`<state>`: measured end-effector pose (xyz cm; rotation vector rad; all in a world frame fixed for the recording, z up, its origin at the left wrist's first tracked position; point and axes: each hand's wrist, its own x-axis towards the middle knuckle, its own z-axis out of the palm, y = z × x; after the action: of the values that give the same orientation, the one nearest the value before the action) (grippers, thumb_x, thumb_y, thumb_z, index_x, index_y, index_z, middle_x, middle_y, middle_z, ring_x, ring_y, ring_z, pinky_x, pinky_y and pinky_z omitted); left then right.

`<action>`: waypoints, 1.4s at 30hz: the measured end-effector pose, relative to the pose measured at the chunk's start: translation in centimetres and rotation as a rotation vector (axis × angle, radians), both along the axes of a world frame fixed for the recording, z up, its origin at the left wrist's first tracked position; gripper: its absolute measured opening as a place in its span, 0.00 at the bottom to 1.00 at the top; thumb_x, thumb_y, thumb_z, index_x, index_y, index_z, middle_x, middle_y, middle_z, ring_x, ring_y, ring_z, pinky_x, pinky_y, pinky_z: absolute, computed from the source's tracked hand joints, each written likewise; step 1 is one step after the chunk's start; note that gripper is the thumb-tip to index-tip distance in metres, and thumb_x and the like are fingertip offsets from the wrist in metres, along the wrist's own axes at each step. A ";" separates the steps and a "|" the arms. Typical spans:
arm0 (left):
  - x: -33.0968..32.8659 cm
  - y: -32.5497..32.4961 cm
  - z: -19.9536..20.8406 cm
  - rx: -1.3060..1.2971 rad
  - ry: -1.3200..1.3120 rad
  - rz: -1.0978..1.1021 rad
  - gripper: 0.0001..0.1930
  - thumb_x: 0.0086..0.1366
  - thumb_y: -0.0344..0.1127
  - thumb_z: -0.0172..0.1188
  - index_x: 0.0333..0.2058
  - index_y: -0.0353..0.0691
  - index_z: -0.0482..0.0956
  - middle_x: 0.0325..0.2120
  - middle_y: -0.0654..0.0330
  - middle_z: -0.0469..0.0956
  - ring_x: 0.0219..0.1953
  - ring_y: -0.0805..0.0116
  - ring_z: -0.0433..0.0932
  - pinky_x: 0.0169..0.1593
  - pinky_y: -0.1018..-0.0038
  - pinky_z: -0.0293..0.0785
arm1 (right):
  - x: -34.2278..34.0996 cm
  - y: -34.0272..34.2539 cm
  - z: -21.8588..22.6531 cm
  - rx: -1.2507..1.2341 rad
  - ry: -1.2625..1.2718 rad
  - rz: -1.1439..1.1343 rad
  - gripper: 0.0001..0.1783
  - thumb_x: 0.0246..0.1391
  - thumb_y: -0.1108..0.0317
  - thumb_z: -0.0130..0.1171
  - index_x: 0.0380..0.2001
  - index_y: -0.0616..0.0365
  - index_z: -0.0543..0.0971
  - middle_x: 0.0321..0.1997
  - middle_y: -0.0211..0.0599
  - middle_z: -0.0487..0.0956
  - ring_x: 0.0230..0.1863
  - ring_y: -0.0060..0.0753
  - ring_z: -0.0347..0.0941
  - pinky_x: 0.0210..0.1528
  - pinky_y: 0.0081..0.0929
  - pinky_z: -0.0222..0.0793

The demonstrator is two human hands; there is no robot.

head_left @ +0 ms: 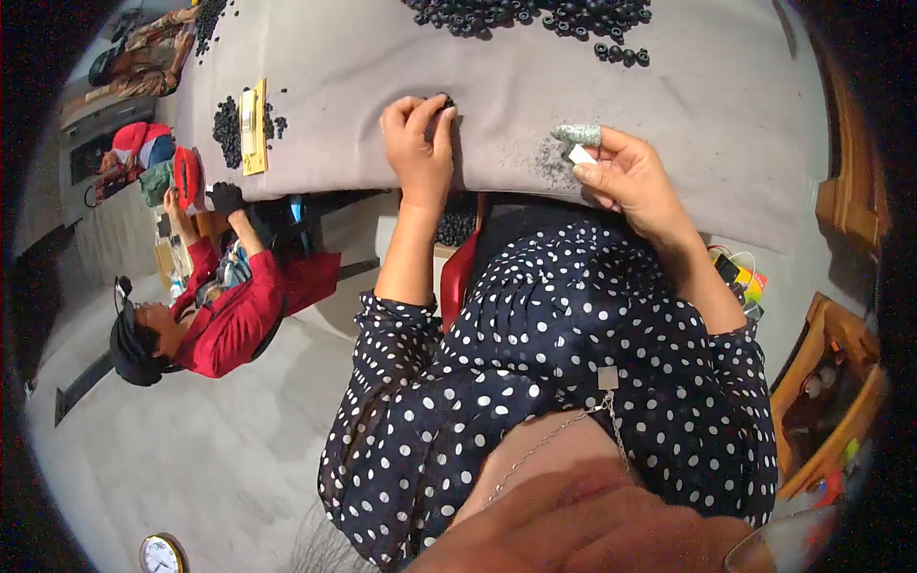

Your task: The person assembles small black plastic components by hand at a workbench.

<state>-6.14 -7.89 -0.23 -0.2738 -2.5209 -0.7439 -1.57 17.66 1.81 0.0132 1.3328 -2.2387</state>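
Broadly, a long counter covered in pale mauve-grey cloth (344, 57) is stretching across the upper view. A co-worker in a red top (224, 325) is sitting off its left end. Near the far edge, a wide heap of round, glossy black parts (516, 14) is spreading over the cloth. The bare left hand (417, 148) and right hand (632, 181) are hovering over or resting at the near side – I cannot tell which. Farther left, a flat yellow rectangular strip (253, 127) is lying beside small black pieces (226, 134). A silvery wrap (579, 135) is covering the right forefinger; that grip is pinching a small white block (582, 155). The left grip is pinching a tiny black piece (447, 100) – mostly hidden by fingertips. Dark crumbs (552, 160) are lying between the hands.
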 end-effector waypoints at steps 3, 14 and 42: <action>-1.4 3.2 1.1 -0.040 0.091 -0.133 0.11 0.52 0.24 0.61 0.36 0.41 0.79 0.32 0.58 0.73 0.32 0.65 0.72 0.36 0.73 0.70 | -0.1 0.6 -0.5 -0.020 -0.004 -0.023 0.18 0.52 0.72 0.58 0.47 0.63 0.72 0.26 0.21 0.72 0.18 0.07 0.58 0.16 0.08 0.51; -8.4 14.2 0.1 -0.066 -0.131 -0.495 0.08 0.51 0.34 0.60 0.32 0.44 0.79 0.26 0.59 0.75 0.29 0.56 0.76 0.31 0.65 0.73 | -0.5 1.9 -1.3 -0.017 -0.015 -0.276 0.19 0.53 0.74 0.55 0.50 0.64 0.70 0.26 0.24 0.71 0.15 0.08 0.57 0.13 0.08 0.49; 3.7 6.4 1.9 1.744 -1.090 -0.291 0.13 0.62 0.29 0.53 0.46 0.34 0.71 0.34 0.54 0.77 0.31 0.72 0.76 0.40 0.73 0.75 | 0.7 -0.9 -0.5 0.013 0.076 0.025 0.21 0.51 0.71 0.58 0.49 0.60 0.69 0.29 0.22 0.72 0.26 0.08 0.65 0.21 0.07 0.58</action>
<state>-2.47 -1.49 1.68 0.5262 -1.4018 -3.3319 -0.84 16.74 1.28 -0.0837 1.3798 -2.2299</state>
